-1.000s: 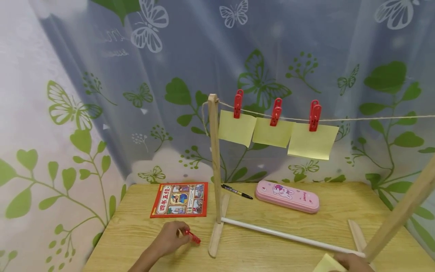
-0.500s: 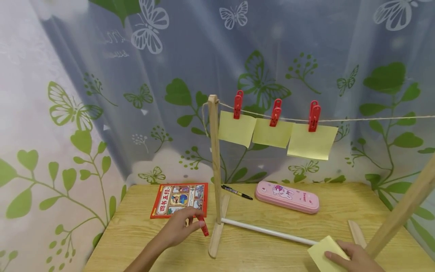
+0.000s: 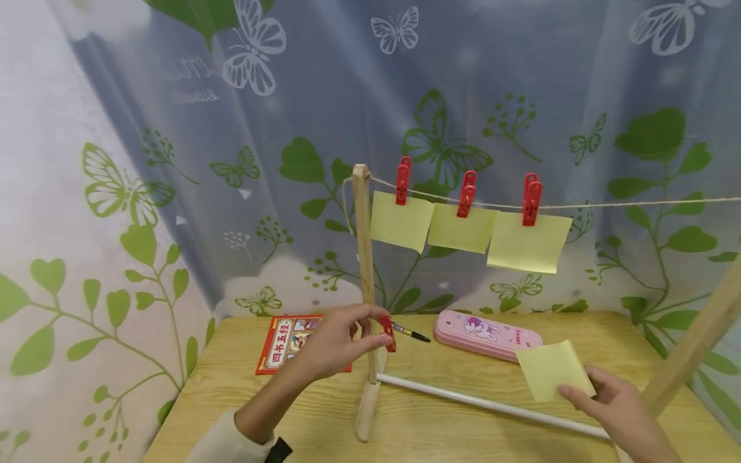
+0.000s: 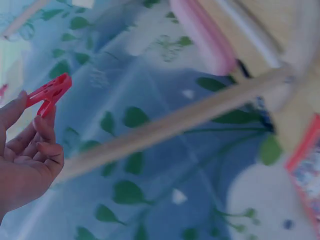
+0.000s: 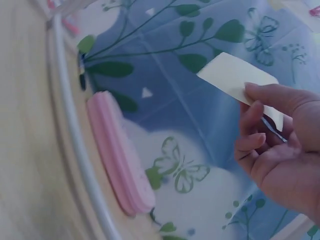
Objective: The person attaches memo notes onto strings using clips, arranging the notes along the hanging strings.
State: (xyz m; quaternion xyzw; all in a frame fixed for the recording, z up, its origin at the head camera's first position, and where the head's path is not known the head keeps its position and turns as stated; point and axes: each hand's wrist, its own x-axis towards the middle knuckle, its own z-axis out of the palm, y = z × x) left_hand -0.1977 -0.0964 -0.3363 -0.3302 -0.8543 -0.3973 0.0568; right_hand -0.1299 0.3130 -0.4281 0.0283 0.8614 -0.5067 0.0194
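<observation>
My left hand [image 3: 341,339] pinches a red clothespin [image 4: 52,92] between thumb and fingertips, in front of the left wooden post [image 3: 363,257]. On the right, my right hand [image 3: 625,408] holds a yellow paper note [image 3: 552,372] by its lower corner, thumb on the near face. Above both hands a string [image 3: 637,204] runs from the post toward the right. Three yellow notes hang on it side by side, each under its own red clothespin; the rightmost hanging note [image 3: 528,247] is nearest to the right hand.
A pink pencil case [image 3: 486,334] and a black pen [image 3: 413,332] lie at the back of the table. A red picture book [image 3: 278,344] is partly behind my left hand. A white bar [image 3: 463,397] joins the stand's feet; the right post [image 3: 695,341] leans across the right side.
My left hand has risen and moved right with the clothespin, from over the table to the post. The right hand has come up into view with the yellow note.
</observation>
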